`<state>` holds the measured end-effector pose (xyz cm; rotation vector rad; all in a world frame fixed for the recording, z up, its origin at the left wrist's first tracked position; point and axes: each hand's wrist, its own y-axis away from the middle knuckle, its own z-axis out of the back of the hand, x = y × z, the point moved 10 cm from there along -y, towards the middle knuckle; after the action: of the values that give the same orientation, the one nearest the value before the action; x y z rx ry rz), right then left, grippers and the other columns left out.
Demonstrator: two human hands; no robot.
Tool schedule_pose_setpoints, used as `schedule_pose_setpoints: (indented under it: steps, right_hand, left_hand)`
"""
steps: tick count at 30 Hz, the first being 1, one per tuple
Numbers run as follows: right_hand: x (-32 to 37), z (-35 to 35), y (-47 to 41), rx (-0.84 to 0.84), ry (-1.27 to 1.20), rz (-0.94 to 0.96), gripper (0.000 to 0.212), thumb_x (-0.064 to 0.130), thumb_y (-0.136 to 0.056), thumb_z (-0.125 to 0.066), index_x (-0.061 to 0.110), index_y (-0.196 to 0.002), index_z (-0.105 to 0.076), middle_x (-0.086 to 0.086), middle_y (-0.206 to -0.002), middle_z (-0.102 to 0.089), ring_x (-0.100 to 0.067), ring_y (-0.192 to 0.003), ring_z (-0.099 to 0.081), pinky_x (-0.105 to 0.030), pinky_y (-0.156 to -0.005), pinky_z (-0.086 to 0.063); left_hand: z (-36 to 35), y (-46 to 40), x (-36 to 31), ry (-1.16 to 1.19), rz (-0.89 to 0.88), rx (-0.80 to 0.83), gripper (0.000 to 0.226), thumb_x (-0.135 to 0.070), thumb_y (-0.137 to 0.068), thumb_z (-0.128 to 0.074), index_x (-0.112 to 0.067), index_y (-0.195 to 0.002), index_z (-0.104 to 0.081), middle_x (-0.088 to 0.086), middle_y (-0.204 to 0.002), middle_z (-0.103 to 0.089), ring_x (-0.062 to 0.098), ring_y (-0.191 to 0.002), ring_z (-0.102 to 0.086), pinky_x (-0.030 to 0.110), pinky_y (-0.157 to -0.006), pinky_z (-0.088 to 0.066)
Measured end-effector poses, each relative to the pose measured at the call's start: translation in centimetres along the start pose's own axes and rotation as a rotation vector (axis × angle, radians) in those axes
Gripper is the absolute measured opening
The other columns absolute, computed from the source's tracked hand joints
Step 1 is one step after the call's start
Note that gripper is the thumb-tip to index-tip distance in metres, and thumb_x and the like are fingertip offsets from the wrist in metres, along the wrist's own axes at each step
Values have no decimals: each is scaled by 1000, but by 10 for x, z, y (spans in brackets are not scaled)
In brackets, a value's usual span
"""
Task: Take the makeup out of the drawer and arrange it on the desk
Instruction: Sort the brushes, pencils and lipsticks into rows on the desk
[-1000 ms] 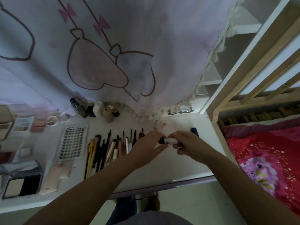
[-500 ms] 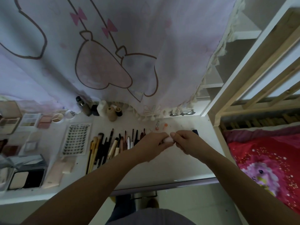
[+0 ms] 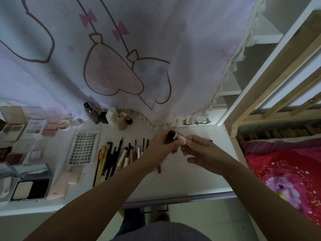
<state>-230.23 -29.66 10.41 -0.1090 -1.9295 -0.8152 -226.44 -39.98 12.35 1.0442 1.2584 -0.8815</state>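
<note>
Over the white desk (image 3: 191,178) both my hands hold a small white makeup tube with a dark cap (image 3: 175,135). My left hand (image 3: 160,146) grips its dark end, and my right hand (image 3: 199,152) pinches the white end. To the left lies a row of brushes and pencils (image 3: 114,157). A lash card (image 3: 85,147), several palettes (image 3: 34,126) and an open compact (image 3: 29,187) lie further left. Small bottles (image 3: 111,116) stand at the back. A red pencil (image 3: 159,167) lies under my left wrist.
A pink printed curtain (image 3: 121,58) hangs over the desk's back. Glasses (image 3: 196,122) lie at the back right. A wooden bed frame (image 3: 260,94) and red bedding (image 3: 286,171) are on the right. A drawer handle (image 3: 154,208) shows below the desk edge.
The tube has tilted, so its dark end points up and left. Both hands stay on it at about the same spot on the desk.
</note>
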Motion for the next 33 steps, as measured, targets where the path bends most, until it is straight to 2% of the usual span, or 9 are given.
schedule_pose_setpoints:
  steps: [4,7,11,15,17,21,24,29,33]
  right_hand:
    - [11,17,0,-200,437,33,32,43,-96,-41,18,-104,-60,-3,-100,-66,-17,-93,-63,-28,-77,-52]
    - [39,24,0,-350,760,121,42,51,-96,-33,20,-87,-60,3,-73,-66,-12,-69,-61,-23,-64,-43]
    - [44,9,-12,-272,1062,126,40,49,-95,-42,19,-72,-53,8,-54,-58,1,-47,-51,-17,-56,-36]
    - [38,3,-11,-116,886,141,6,31,-93,-55,32,-87,-56,8,-79,-64,4,-63,-60,-12,-52,-45]
    - [30,1,-10,-71,832,103,2,36,-91,-57,36,-92,-55,8,-86,-66,2,-68,-63,-12,-53,-46]
    - [27,6,-14,-143,1025,67,22,36,-97,-44,24,-80,-51,7,-71,-62,0,-54,-55,-15,-54,-39]
    - [25,1,-10,-73,884,85,4,26,-93,-54,26,-90,-51,5,-82,-61,5,-56,-55,-9,-50,-41]
    - [16,2,-6,-68,911,-12,27,41,-97,-41,18,-93,-54,4,-80,-66,-4,-60,-57,-20,-57,-45]
    - [15,-2,-3,-35,879,47,11,30,-94,-53,23,-102,-56,5,-88,-64,-6,-73,-60,-19,-61,-46]
  left_hand:
    - [2,-2,-6,-378,-95,-23,5,-22,-88,-62,-20,-92,-59,-7,-82,-57,-2,-70,-52,10,-68,-43]
    - [-14,0,-5,-833,-199,141,22,-31,-94,-52,-19,-112,-51,-6,-90,-51,12,-81,-52,25,-73,-42]
    - [-21,-1,-6,-984,-260,203,29,-35,-95,-49,-20,-120,-50,-12,-75,-43,11,-69,-45,30,-65,-41]
    - [-12,-1,-1,-906,-217,223,23,-34,-96,-47,-17,-105,-60,-3,-78,-56,13,-67,-48,31,-64,-41]
    - [-11,0,3,-920,-206,241,24,-35,-95,-49,-16,-102,-61,-2,-78,-58,12,-66,-49,29,-62,-39]
    - [-13,1,10,-996,-195,251,26,-38,-93,-50,-14,-82,-55,-5,-70,-48,11,-62,-43,27,-57,-33]
    - [-12,1,12,-987,-184,255,23,-37,-93,-50,-18,-82,-55,-5,-72,-50,11,-64,-46,27,-57,-33]
    - [-12,5,11,-987,-201,269,23,-39,-93,-50,-28,-73,-44,-11,-66,-44,5,-61,-41,21,-54,-30]
    - [-11,7,18,-979,-167,289,18,-39,-94,-49,-31,-78,-48,-12,-65,-45,2,-59,-41,26,-57,-34]
